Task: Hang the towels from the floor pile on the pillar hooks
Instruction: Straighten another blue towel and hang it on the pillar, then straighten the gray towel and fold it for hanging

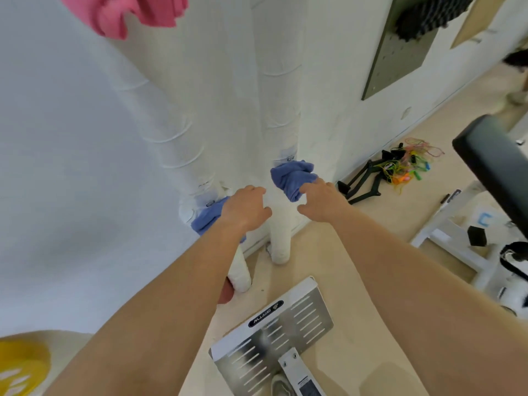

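The two blue towels point(291, 175) look like soft, fuzzy cloth, and so does the pink towel point(128, 12) up high. The white pipes point(283, 155) are wrapped in matt white tape with ridges. The plate point(274, 332) on the floor is shiny metal with slots. The floor point(357, 252) is smooth and pale.

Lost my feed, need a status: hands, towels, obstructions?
Left hand open over crumpled blue towel. Right hand open, touching second blue towel. Pink towel hanging above. No obstruction seen.
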Tool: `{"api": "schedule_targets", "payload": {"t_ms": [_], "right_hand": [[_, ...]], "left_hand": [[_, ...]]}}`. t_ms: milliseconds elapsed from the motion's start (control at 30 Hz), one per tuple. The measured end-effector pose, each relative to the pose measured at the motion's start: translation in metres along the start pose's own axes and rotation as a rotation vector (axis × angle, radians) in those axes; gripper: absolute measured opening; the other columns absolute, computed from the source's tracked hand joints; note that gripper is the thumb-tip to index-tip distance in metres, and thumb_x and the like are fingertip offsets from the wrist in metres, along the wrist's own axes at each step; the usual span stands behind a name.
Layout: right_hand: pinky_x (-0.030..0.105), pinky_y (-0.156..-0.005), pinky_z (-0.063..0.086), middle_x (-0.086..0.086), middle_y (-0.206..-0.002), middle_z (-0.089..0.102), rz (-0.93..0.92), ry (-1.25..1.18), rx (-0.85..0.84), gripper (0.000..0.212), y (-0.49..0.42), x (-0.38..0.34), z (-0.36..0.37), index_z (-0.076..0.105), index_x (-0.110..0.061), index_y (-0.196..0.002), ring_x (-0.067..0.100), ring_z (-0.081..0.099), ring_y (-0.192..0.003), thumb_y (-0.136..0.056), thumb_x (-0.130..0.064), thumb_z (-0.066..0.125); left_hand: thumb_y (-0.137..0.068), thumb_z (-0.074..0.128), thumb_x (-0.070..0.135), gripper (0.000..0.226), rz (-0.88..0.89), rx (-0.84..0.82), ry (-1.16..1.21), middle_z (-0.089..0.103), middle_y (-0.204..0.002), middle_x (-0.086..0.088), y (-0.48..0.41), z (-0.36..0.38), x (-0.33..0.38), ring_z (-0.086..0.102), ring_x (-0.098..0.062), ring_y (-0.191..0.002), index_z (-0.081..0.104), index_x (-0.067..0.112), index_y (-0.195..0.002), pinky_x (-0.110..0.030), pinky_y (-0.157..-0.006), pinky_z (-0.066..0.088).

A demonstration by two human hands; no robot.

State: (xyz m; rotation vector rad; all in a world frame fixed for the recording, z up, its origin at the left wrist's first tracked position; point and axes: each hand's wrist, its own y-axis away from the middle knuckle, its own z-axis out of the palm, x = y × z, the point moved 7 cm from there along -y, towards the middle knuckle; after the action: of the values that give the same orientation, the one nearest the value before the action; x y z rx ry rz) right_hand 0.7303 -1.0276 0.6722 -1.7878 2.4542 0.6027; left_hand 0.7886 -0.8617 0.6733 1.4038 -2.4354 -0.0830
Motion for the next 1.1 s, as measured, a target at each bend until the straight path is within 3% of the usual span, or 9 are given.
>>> {"api": "schedule_targets", "payload": {"t_ms": [233, 433, 667, 767, 900, 1100], "right_hand": [[0.049, -0.102, 0.043, 0.011, -0.139, 0.043, -0.011, 0.163, -0.043, 0.051, 0.162, -0.086, 0.042, 0.046, -0.022, -0.14, 0.035, 0.043, -0.126, -0.093, -0.039, 0.055], [0.049, -0.099, 0.044, 0.011, -0.137, 0.043, -0.066, 0.264, -0.037, 0.048, 0.309, -0.173, 0.101, 0.048, -0.019, -0.139, 0.035, 0.043, -0.125, -0.094, -0.036, 0.054], [0.044, -0.093, 0.048, 0.009, -0.133, 0.051, -0.195, 0.241, -0.077, 0.048, 0.432, -0.274, 0.132, 0.054, -0.021, -0.134, 0.034, 0.051, -0.119, -0.091, -0.044, 0.055], [0.044, -0.094, 0.05, 0.011, -0.128, 0.054, -0.266, 0.239, -0.09, 0.043, 0.463, -0.306, 0.15, 0.057, -0.017, -0.13, 0.034, 0.054, -0.116, -0.091, -0.034, 0.056], [0.046, -0.091, 0.052, 0.009, -0.117, 0.057, -0.351, 0.223, -0.136, 0.036, 0.493, -0.335, 0.197, 0.06, -0.018, -0.119, 0.033, 0.059, -0.107, -0.087, -0.034, 0.058], [0.043, -0.095, 0.05, 0.011, -0.123, 0.06, -0.358, 0.186, -0.334, 0.035, 0.524, -0.328, 0.346, 0.062, -0.015, -0.118, 0.035, 0.058, -0.116, -0.086, -0.029, 0.055]], "left_hand": [[-0.096, 0.052, 0.036, 0.04, 0.056, 0.003, -0.069, 0.056, -0.134, -0.004, 0.177, -0.002, -0.046, 0.058, -0.026, -0.114, 0.056, 0.015, -0.129, -0.038, -0.086, 0.049], [-0.097, 0.05, 0.048, 0.055, 0.04, 0.006, -0.08, 0.046, -0.143, -0.005, 0.355, 0.017, -0.107, 0.05, -0.029, -0.127, 0.043, 0.021, -0.146, -0.043, -0.1, 0.045], [-0.096, 0.051, 0.049, 0.048, -0.057, -0.013, -0.029, 0.053, -0.132, -0.006, 0.514, 0.006, -0.158, 0.056, -0.027, -0.117, 0.053, 0.019, -0.134, -0.044, -0.098, 0.048], [-0.096, 0.051, 0.048, 0.044, -0.118, 0.004, 0.021, 0.054, -0.129, -0.006, 0.557, 0.014, -0.177, 0.057, -0.027, -0.113, 0.056, 0.02, -0.129, -0.044, -0.097, 0.049], [-0.097, 0.053, 0.039, 0.041, -0.197, -0.038, 0.074, 0.055, -0.131, -0.01, 0.608, 0.053, -0.202, 0.056, -0.029, -0.116, 0.055, 0.017, -0.132, -0.041, -0.098, 0.047], [-0.098, 0.055, 0.037, 0.048, -0.409, -0.121, 0.266, 0.053, -0.14, -0.012, 0.663, 0.18, -0.244, 0.052, -0.03, -0.126, 0.051, 0.011, -0.138, -0.037, -0.102, 0.042]]}}
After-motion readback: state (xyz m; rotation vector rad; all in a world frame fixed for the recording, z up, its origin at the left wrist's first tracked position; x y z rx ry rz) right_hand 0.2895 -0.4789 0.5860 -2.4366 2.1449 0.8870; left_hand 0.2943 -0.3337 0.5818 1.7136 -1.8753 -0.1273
